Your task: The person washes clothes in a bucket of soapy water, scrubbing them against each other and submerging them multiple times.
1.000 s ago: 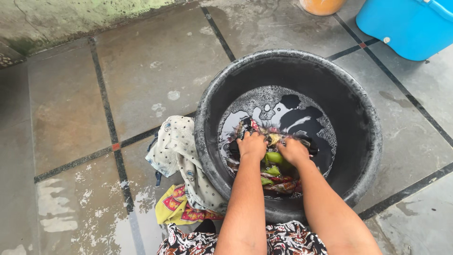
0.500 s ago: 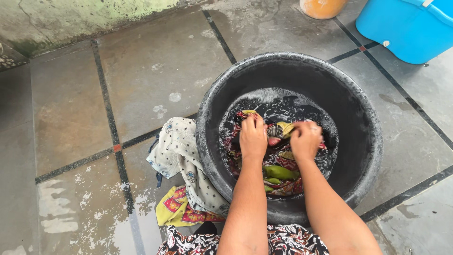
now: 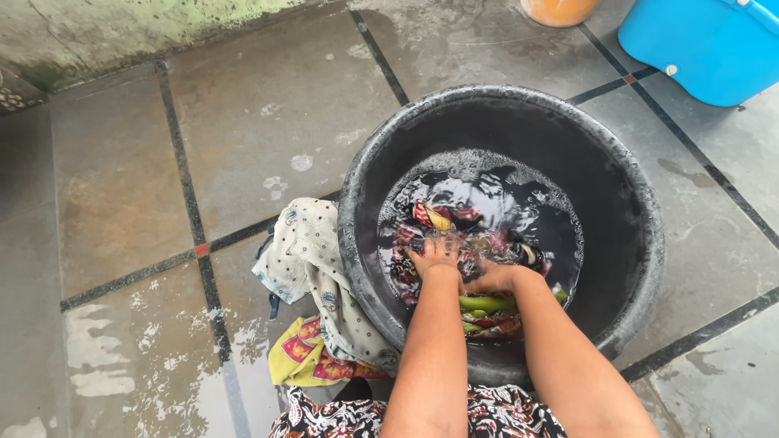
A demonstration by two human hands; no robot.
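Note:
A large black basin [image 3: 633,243] on the tiled floor holds dark soapy water and a wet multicoloured cloth [image 3: 454,223] with red, green and yellow patches. My left hand [image 3: 434,258] presses down on the cloth, fingers bunched in the fabric. Close beside it, my right hand [image 3: 497,278] grips the same cloth at the water's surface, partly under water. Both forearms reach in over the basin's near rim.
A cream patterned cloth [image 3: 312,259] hangs over the basin's left rim onto the floor, above a yellow and red cloth [image 3: 304,357]. A blue tub [image 3: 714,45] and an orange container [image 3: 558,10] stand at the far right. The grey tiles [image 3: 146,349] are wet.
Half a second ago both hands held the cloth lifted above the water, spread apart. Now they have pushed it back down and drawn together near the basin's near side.

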